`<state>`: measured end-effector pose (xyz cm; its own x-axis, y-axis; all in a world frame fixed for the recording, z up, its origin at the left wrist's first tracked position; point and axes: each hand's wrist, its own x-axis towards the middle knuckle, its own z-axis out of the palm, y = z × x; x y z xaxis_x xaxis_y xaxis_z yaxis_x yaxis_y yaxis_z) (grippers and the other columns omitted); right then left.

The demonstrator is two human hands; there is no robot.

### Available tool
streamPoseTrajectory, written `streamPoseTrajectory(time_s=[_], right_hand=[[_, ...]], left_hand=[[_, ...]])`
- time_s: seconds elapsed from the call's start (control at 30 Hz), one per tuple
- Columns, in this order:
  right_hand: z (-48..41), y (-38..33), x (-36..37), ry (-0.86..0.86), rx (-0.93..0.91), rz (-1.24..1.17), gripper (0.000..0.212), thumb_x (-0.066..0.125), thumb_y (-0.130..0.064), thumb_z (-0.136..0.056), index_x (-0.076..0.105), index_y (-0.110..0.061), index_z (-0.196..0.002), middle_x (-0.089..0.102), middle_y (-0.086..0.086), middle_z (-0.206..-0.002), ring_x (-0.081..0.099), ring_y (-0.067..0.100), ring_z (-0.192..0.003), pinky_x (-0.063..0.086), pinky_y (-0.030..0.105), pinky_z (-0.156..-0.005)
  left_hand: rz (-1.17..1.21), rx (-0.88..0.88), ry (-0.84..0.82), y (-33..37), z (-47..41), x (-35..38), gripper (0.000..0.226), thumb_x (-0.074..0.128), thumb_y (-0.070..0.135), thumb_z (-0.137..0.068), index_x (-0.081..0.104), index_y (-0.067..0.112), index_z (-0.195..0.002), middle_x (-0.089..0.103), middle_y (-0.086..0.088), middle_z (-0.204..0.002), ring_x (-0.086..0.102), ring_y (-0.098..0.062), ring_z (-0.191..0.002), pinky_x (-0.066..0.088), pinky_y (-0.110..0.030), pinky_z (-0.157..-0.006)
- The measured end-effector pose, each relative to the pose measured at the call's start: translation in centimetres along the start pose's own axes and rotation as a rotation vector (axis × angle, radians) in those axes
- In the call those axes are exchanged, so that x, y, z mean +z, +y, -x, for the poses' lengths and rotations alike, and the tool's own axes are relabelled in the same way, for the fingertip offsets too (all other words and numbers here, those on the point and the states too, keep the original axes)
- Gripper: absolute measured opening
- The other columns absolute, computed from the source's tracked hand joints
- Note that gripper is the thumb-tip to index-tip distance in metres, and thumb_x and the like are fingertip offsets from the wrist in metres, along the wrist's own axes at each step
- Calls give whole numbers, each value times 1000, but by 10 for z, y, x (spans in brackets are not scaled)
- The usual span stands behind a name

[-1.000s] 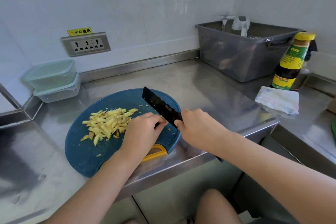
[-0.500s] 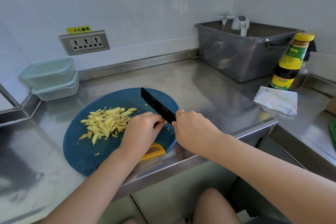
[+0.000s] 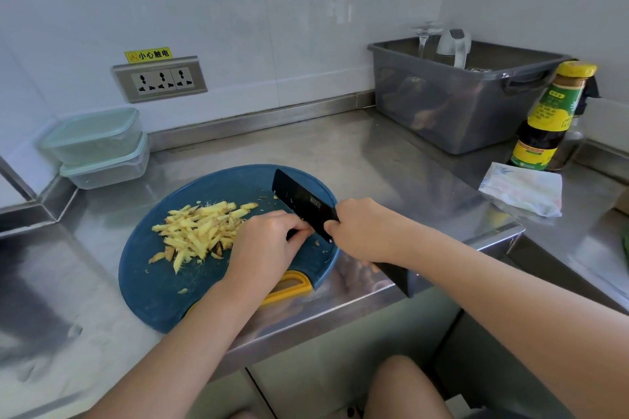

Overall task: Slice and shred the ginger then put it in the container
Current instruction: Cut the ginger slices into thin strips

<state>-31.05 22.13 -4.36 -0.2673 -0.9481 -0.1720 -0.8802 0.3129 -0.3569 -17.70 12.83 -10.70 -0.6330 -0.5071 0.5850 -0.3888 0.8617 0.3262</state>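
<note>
A pile of yellow ginger shreds (image 3: 200, 231) lies on the left half of the round blue cutting board (image 3: 160, 289). My right hand (image 3: 364, 231) grips the handle of a black cleaver (image 3: 301, 202), whose blade stands edge-down on the board's right side. My left hand (image 3: 265, 245) rests on the board with its fingers curled against the blade's left face. They cover a small ginger piece that is almost fully hidden. Two stacked clear containers with pale green lids (image 3: 98, 146) sit at the back left against the wall.
The board lies on a steel counter (image 3: 374, 160) close to its front edge. A grey tub (image 3: 456, 105) stands at the back right, with a sauce bottle (image 3: 551, 119) and a folded cloth (image 3: 522, 187) to its right. A wall socket (image 3: 160, 78) is above the containers.
The cleaver and my right hand have shifted slightly left, closer to my left fingers. My left hand and the shred pile have stayed in place.
</note>
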Motion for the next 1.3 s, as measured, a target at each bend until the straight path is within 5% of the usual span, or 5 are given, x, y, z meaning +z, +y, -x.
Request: streamPoseTrajectory(time_s=[0.43,0.6,0.8,1.03,1.3], right_hand=[[4,1,10,38,66,-69,35,36,-24,-99,37,-18,-65,43,0,-68,49,22,-75,35,22,-53],[12,5,2,106,23,-39,30,32,-30,-100,51,-10,-87,46,0,-70,51,23,-74,41,31,-65],[13,-2,1,61,10,-35,26,35,-30,-101,45,-9,-90,45,2,-71,48,15,-55,42,24,-47],[11,1,1,82,-41,16,27,36,-29,-101,48,-7,-93,45,2,-72,48,17,-61,36,23,-47],[4,5,7,58,-29,3,28,34,-28,-100,52,-7,-96,51,4,-77,51,23,-75,39,31,-66]], left_hand=[[1,-28,-19,0,2,0,7,75,18,-78,76,21,-84,70,6,-80,65,-8,-72,56,-32,-65],[-9,-32,17,0,2,-1,5,77,18,-76,75,21,-80,71,7,-77,65,-8,-67,56,-30,-60],[-51,-15,12,0,2,-1,7,77,19,-75,76,20,-82,71,5,-75,65,-11,-64,55,-31,-56],[-54,-11,4,0,2,-1,8,76,20,-76,76,21,-84,71,5,-76,65,-10,-65,55,-31,-56],[-44,-18,3,2,2,-2,9,77,16,-75,76,21,-83,70,5,-74,65,-11,-64,55,-29,-57]])
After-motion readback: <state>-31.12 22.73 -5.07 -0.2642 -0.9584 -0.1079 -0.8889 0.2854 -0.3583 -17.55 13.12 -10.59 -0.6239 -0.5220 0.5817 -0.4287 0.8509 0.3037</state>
